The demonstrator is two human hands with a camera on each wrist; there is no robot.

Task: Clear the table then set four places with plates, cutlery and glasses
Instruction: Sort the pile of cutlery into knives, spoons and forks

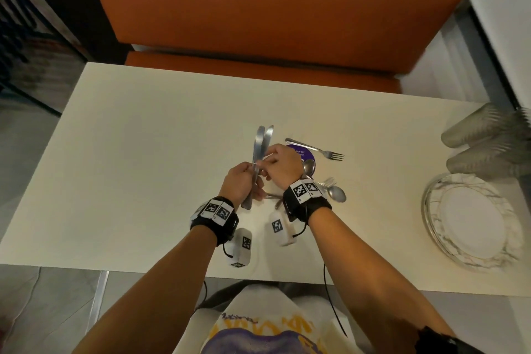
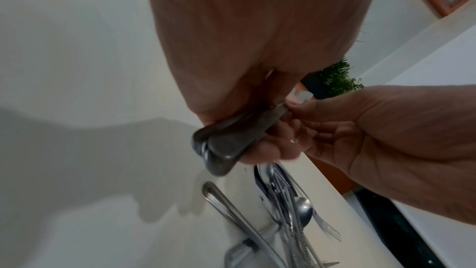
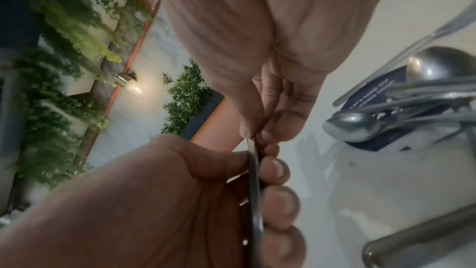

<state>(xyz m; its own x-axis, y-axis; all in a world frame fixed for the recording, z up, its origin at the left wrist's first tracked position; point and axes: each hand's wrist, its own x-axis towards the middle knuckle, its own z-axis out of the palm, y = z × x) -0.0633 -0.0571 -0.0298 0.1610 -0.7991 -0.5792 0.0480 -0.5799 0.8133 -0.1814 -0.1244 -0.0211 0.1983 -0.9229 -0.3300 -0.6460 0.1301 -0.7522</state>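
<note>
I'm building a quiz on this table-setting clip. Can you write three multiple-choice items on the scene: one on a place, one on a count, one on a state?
1. Where is the plate stack?
A. the table's right edge
B. the bench
C. under the hands

2. How many knife blades stick up from the hands?
A. none
B. two
C. five

3. What is the left hand doing?
A. lying flat
B. hanging idle
C. gripping knives

Key: 1 A, the stack sits at the right on the table. 2 B, two blades show in the head view. 3 C, fingers curl round the handles while the right hand pinches them.
</note>
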